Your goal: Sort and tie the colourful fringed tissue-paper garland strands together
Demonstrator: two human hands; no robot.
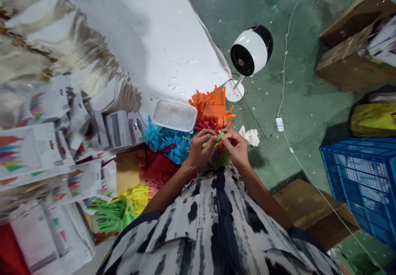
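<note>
Close to my body, my left hand and my right hand meet with fingertips almost together. Both pinch a small green paper strip. Something yellow shows under my left fingers, too small to make out. Just beyond my hands lies a pile of fringed orange paper. Fringed blue paper spreads to the left, with dark red paper nearer me. A translucent plastic tub sits behind the blue paper. Crumpled white paper is right of my right hand.
Stacked printed packages crowd the left, beside fringed green paper. A white fan stands beyond the white table. On the right are a cable with a power strip, a blue crate and cardboard boxes.
</note>
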